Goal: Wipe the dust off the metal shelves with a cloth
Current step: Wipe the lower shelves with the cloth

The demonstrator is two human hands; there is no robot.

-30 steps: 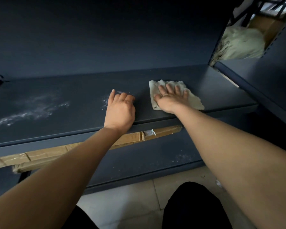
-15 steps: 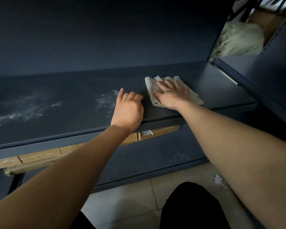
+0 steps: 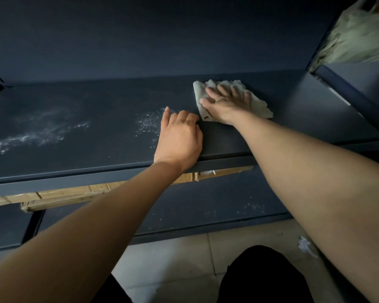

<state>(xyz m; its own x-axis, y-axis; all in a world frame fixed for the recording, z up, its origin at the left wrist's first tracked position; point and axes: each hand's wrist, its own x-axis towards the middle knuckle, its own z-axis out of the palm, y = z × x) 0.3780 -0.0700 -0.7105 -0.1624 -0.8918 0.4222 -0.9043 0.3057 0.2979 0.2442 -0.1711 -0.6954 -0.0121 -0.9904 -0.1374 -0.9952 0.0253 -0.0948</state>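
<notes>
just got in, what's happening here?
A person is wiping a dark metal shelf. The right hand presses a pale cloth flat on it, fingers spread. The left hand rests near the front edge, beside a patch of white dust. A longer dust streak lies further left, not yet wiped.

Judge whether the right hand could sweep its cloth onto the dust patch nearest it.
Probably not straight across: the left hand rests on the shelf between cloth and dust patch, blocking that path.
</notes>
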